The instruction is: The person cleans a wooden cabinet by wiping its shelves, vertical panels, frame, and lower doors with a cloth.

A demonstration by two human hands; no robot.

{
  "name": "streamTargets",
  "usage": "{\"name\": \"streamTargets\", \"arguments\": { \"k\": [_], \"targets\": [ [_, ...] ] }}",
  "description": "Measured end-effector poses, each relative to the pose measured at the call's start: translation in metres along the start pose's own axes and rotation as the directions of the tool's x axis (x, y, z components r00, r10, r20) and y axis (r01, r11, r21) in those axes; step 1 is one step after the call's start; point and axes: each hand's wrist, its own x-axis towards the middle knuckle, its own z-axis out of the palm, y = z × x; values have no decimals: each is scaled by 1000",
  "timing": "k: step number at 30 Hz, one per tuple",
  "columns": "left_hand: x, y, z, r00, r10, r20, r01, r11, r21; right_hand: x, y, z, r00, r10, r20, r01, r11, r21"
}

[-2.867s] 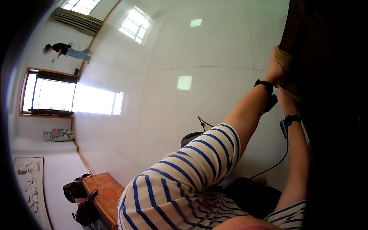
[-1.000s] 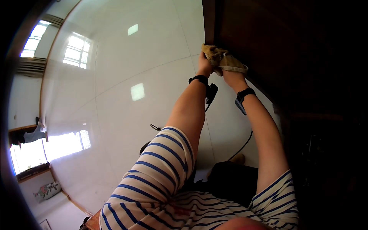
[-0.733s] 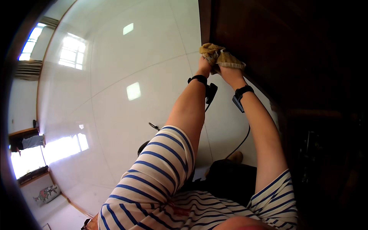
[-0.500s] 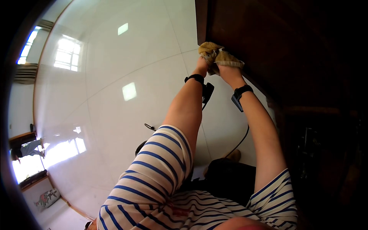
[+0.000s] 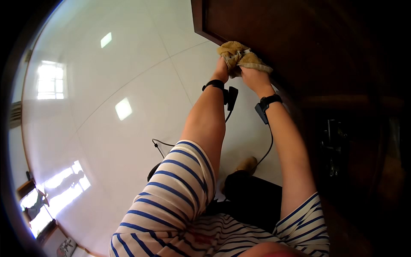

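Observation:
A yellow-brown cloth (image 5: 233,50) with a pale hem is bunched up at the far end of my reach. My left hand (image 5: 221,70) grips its left side, and my right hand (image 5: 255,79) has hold of the right side. Most of my fingers are hidden in the folds. The cloth lies against the lower edge of a dark brown wooden piece of furniture (image 5: 198,19), just along from its corner. Each wrist wears a black strap with a small device, and cables run down from them.
Shiny pale floor tiles (image 5: 141,81) stretch away to the left, with window light mirrored in them. Dark shelving (image 5: 334,141) with unclear items stands at the right. My shoe (image 5: 247,165) is below my arms. Another person (image 5: 37,205) appears at the far left.
My view has turned, so the furniture corner sits further left and higher in the picture. Both hands keep hold of the cloth, which now touches the furniture further from that corner.

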Motion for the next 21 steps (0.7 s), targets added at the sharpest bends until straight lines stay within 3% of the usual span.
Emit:
{"name": "streamTargets", "arguments": {
  "k": [1, 2, 4, 8, 10, 11, 14, 15, 16, 17, 18, 19, 21],
  "targets": [
    [-8, 6, 6, 1000, 8, 29, -7, 999, -49, 2, -5, -5, 998, 48, 32, -49, 998, 46],
    [-9, 6, 4, 986, 111, 126, -128, 983, 134, 3, -10, -8, 998, 54, 40, -55, 998, 34],
    [-9, 28, 14, 972, -190, 135, 216, 952, -215, 4, -20, -9, 988, 127, 83, -126, 992, -21],
    [18, 18, -1, 975, -159, 157, 184, 970, -160, 1, -12, 8, 965, 211, 157, -208, 977, -39],
    [28, 14, -13, 961, -147, 233, 131, 988, 86, 0, -11, 9, 976, 183, 117, -179, 983, -42],
    [26, 13, -11, 961, -153, 232, 135, 987, 92, 0, -12, 8, 985, 152, 79, -149, 988, -45],
    [18, 8, -10, 968, 51, 245, -121, 953, 278, -1, -7, 6, 998, 60, -32, -63, 992, -107],
    [15, 8, -10, 960, 112, 255, -199, 916, 348, 0, -7, 3, 996, -1, -92, -12, 990, -139],
    [12, 9, -12, 923, 205, 326, -373, 687, 624, 0, -5, 1, 996, 7, -90, -19, 990, -138],
    [18, 2, -19, 941, 111, 320, -209, 933, 292, -1, -5, -2, 998, -15, -60, 6, 988, -151],
    [22, -2, -24, 950, 15, 312, 13, 996, -88, -1, -4, -5, 999, -38, -30, 32, 986, -165],
    [24, -6, -28, 949, 11, 314, 18, 996, -90, 1, -2, -9, 999, -34, -27, 29, 985, -168],
    [17, -5, -27, 955, -95, 279, 159, 963, -216, 7, 1, -18, 976, -82, -202, 89, 996, 24]
  ]
}}
